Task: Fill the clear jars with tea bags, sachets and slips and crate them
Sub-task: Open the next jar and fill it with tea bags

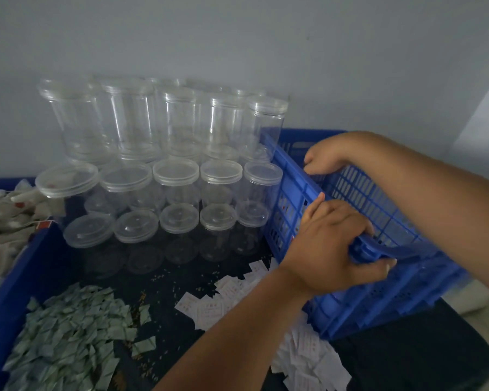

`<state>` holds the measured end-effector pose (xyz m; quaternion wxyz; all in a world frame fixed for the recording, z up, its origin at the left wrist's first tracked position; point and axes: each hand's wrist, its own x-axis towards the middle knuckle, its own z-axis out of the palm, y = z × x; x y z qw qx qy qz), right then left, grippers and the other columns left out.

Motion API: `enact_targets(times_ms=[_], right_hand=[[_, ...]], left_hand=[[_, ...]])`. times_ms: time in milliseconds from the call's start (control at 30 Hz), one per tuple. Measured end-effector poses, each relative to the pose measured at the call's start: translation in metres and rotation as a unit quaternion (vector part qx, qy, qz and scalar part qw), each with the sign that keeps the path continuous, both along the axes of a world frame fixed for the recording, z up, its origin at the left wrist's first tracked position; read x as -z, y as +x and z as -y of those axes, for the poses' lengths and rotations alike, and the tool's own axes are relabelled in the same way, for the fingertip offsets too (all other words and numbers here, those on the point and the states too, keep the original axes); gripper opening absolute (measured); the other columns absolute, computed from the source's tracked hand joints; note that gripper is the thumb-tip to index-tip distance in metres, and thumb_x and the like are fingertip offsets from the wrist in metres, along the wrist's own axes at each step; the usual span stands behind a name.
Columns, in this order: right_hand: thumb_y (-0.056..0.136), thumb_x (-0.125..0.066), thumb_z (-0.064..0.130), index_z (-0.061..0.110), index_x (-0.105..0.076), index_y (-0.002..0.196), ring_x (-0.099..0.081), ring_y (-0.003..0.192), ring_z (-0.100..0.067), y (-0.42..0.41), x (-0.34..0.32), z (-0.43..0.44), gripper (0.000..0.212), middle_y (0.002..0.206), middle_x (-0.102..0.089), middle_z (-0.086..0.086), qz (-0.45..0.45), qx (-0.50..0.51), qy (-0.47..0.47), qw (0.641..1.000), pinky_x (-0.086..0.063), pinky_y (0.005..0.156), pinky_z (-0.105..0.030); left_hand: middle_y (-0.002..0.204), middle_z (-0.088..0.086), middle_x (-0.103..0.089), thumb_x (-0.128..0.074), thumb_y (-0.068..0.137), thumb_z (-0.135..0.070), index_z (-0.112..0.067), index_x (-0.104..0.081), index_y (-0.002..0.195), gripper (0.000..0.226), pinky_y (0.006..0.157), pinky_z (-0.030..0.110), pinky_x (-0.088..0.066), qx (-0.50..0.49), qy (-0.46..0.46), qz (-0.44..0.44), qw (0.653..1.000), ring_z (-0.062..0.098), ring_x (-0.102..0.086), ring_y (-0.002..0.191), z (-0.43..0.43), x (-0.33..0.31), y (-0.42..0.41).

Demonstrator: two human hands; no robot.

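The left hand (pixel 336 244) and right hand (pixel 321 162) each grip the tilted blue crate's (pixel 378 210) rim, just right of stacked, lidded clear jars (pixel 175 176). The slips' (pixel 209 306) red print is unreadable.

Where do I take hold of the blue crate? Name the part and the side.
Probably the thick top rim of the blue crate, one hand on each of two opposite edges, coming from above. It is wide and tilted, with lattice walls, so the rim holds firmest. The left hand grips the near edge, the right hand the far one.
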<state>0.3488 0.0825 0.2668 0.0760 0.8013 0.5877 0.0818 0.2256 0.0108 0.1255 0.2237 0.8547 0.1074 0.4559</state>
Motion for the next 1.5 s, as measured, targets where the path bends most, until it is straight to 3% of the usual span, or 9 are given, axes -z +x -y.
enact_targets(times_ms=[100, 267, 367, 500, 700, 800, 1133, 1300, 1500], right_hand=[[0.106, -0.058, 0.045, 0.018, -0.071, 0.125, -0.067, 0.118, -0.035, -0.012, -0.017, 0.023, 0.036, 0.129, -0.072, -0.012, -0.014, -0.012, -0.012, 1.0, -0.055, 0.103, -0.046], [0.096, -0.059, 0.066, 0.036, -0.071, 0.116, -0.07, 0.095, -0.009, -0.059, 0.009, 0.1, 0.037, 0.1, -0.074, 0.018, -0.14, -0.137, 0.221, 0.955, -0.058, 0.087, -0.039], [0.099, -0.059, 0.055, 0.033, -0.074, 0.102, -0.07, 0.093, 0.002, -0.095, 0.045, 0.141, 0.026, 0.095, -0.073, 0.02, -0.236, -0.266, 0.315, 0.88, -0.059, 0.081, -0.029], [0.107, -0.06, 0.026, 0.011, -0.075, 0.094, -0.068, 0.099, -0.006, -0.137, 0.12, 0.17, 0.025, 0.102, -0.072, 0.007, -0.272, -0.37, 0.386, 0.8, -0.051, 0.088, -0.019], [0.103, -0.065, 0.043, 0.033, -0.07, 0.112, -0.064, 0.11, 0.001, -0.177, 0.217, 0.158, 0.015, 0.116, -0.064, 0.023, -0.451, -0.236, 0.23, 0.829, -0.055, 0.094, -0.027], [0.1, -0.073, 0.045, 0.039, -0.055, 0.135, -0.058, 0.122, 0.002, -0.185, 0.214, 0.127, 0.04, 0.139, -0.056, 0.016, -0.514, -0.125, 0.179, 0.829, -0.052, 0.102, -0.029], [0.096, -0.068, 0.064, 0.022, -0.051, 0.152, -0.048, 0.142, -0.025, -0.289, 0.103, 0.0, 0.072, 0.151, -0.055, -0.002, -0.248, -0.33, 0.242, 0.878, -0.038, 0.117, -0.039], [0.092, -0.049, 0.085, 0.029, -0.024, 0.17, -0.024, 0.16, -0.042, -0.335, 0.081, -0.062, 0.099, 0.169, -0.038, -0.013, -0.079, -0.318, 0.159, 0.931, -0.025, 0.129, -0.056], [0.092, -0.051, 0.082, 0.022, -0.053, 0.148, -0.041, 0.147, -0.041, -0.356, 0.091, -0.093, 0.083, 0.147, -0.062, -0.012, -0.014, -0.277, 0.157, 0.948, -0.034, 0.118, -0.051]], left_hand=[[0.099, 0.0, -0.066, -0.095, 0.081, -0.036, -0.009, -0.073, 0.097, 0.038, 0.122, 0.053, -0.031, 0.008, 0.01, -0.035, 0.999, 0.023, -0.059, 0.114, 0.005, -0.012, -0.008], [0.139, 0.004, -0.066, -0.086, 0.092, -0.03, -0.009, -0.069, 0.134, 0.05, 0.112, 0.03, -0.045, -0.006, -0.019, -0.019, 1.0, 0.02, -0.055, 0.134, 0.018, -0.018, -0.046], [0.1, -0.009, -0.07, -0.071, 0.097, -0.025, -0.015, -0.071, 0.119, 0.024, 0.071, 0.016, -0.045, -0.076, -0.053, -0.018, 0.996, 0.005, -0.062, 0.089, 0.023, -0.011, -0.094], [0.062, -0.006, -0.059, -0.053, 0.102, -0.032, -0.024, -0.06, 0.079, 0.025, 0.05, 0.035, -0.04, -0.173, -0.079, -0.066, 0.98, 0.014, -0.056, 0.055, 0.027, 0.014, -0.168], [0.058, -0.015, -0.061, -0.046, 0.107, -0.056, -0.027, -0.066, 0.075, 0.048, 0.049, 0.023, -0.041, -0.362, -0.155, -0.129, 0.91, 0.005, -0.058, 0.054, 0.045, 0.1, -0.275], [0.059, -0.014, -0.056, -0.059, 0.107, -0.045, -0.032, -0.061, 0.075, 0.034, 0.053, 0.024, -0.041, -0.407, -0.153, -0.163, 0.886, 0.003, -0.053, 0.052, 0.047, 0.147, -0.299], [0.056, -0.01, -0.048, -0.04, 0.105, -0.063, -0.041, -0.042, 0.069, 0.042, 0.048, 0.021, -0.036, -0.385, -0.151, -0.18, 0.893, 0.002, -0.058, 0.069, 0.04, 0.188, -0.305], [0.062, -0.008, -0.05, -0.031, 0.103, -0.068, -0.038, -0.042, 0.072, 0.045, 0.045, 0.022, -0.025, -0.375, -0.155, -0.2, 0.892, 0.005, -0.054, 0.065, 0.039, 0.189, -0.306], [0.066, -0.007, -0.054, -0.031, 0.1, -0.072, -0.033, -0.047, 0.079, 0.048, 0.047, 0.02, -0.03, -0.373, -0.163, -0.209, 0.889, 0.007, -0.058, 0.074, 0.032, 0.19, -0.311]])
